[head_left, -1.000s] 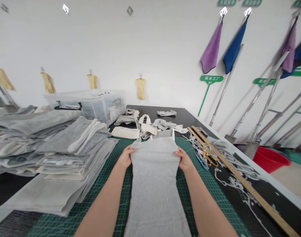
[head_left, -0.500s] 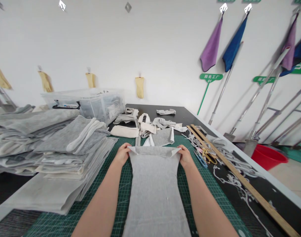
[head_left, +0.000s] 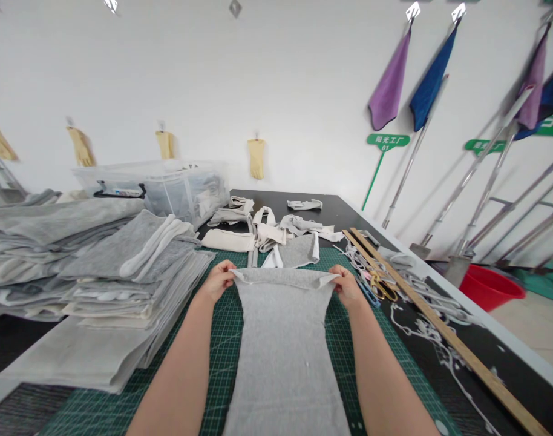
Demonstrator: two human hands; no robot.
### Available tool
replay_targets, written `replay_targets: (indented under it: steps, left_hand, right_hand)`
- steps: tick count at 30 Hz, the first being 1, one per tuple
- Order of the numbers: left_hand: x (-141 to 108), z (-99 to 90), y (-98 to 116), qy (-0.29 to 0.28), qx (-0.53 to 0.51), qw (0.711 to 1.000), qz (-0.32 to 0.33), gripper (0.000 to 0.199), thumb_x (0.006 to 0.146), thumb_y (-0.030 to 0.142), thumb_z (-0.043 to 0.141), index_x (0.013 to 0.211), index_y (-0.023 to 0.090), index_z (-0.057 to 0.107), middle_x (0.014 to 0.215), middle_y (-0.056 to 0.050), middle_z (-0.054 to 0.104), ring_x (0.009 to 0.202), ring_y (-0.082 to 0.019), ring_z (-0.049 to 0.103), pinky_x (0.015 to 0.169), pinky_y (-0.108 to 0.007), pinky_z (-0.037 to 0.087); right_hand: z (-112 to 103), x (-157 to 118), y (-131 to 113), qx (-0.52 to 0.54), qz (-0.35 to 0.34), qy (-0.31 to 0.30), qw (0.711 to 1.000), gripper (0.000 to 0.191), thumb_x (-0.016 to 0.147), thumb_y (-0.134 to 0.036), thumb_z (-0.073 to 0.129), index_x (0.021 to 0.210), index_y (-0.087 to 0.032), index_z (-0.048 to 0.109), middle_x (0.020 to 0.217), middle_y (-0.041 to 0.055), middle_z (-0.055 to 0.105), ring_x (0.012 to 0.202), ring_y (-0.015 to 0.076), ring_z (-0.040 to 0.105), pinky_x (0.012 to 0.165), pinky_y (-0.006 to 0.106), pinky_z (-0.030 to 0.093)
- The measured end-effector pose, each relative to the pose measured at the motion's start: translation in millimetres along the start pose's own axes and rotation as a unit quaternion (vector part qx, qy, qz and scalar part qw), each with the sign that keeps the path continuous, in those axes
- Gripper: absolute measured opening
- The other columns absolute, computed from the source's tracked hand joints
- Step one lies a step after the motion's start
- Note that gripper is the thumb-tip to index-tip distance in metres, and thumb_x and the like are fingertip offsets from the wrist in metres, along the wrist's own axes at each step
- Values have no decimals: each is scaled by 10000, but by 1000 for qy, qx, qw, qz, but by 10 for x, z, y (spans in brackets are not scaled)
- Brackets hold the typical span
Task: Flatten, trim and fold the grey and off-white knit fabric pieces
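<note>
A long piece of light grey fabric (head_left: 285,351) lies down the middle of a green gridded cutting mat (head_left: 394,369). Its far edge is folded over into a narrow strip, stretched between my hands. My left hand (head_left: 219,280) pinches the far left corner, and my right hand (head_left: 346,284) pinches the far right corner. Just beyond the fold are a grey fabric scrap (head_left: 299,251) and a rolled cream piece (head_left: 229,240).
Stacked grey fabric (head_left: 108,248) stands at the left, before a clear plastic box (head_left: 167,188). On the right lie wooden strips (head_left: 440,324), gold-handled scissors (head_left: 383,287) and tangled offcuts (head_left: 440,345). A red bucket (head_left: 489,287) stands beyond the table's right edge.
Both hands have moved slightly apart, and the folded far edge of the grey fabric is stretched a little wider between them.
</note>
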State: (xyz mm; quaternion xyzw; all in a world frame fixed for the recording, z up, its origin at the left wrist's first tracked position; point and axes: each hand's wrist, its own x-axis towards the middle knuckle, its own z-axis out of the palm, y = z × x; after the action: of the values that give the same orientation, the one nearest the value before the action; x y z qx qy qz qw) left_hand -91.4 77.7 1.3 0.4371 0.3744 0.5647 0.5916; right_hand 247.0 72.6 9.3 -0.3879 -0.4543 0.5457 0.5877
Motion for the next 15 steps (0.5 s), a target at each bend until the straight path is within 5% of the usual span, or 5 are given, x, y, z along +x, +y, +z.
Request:
replay_targets:
  steps: [3, 6, 11, 15]
  left_hand:
    - [2, 11, 10, -6, -9, 1000, 20, 258, 469, 68, 527, 550, 132, 291, 578, 46, 423, 396, -6, 300, 325, -137, 136]
    - [-26, 16, 31, -29, 11, 1000, 5, 204, 492, 90, 531, 596, 139, 363, 525, 60, 387, 353, 3, 226, 321, -146, 98]
    - [-120, 18, 62, -155, 143, 973, -92, 146, 485, 125, 554, 615, 110, 490, 466, 30, 400, 355, -17, 266, 327, -155, 113]
    - [-114, 33, 68, -165, 69, 979, -95, 218, 471, 234, 605, 508, 115, 426, 361, 55, 296, 318, -12, 219, 324, -154, 112]
  right_hand:
    - [-19, 6, -17, -24, -2, -19, 1000, 360, 458, -122, 552, 499, -127, 194, 511, -34, 333, 387, 30, 209, 357, 188, 59]
    - [-39, -11, -35, -56, 19, -48, 997, 211, 494, -141, 553, 536, -134, 346, 462, -53, 295, 353, 29, 179, 341, 182, 60]
    - [-74, -92, -68, -121, 88, -125, 981, 168, 421, -90, 588, 533, -103, 463, 416, -45, 318, 357, 29, 225, 352, 172, 103]
    - [-47, -64, -10, -125, 104, -74, 984, 313, 442, -330, 603, 508, -130, 371, 423, -36, 300, 364, 43, 238, 350, 184, 157]
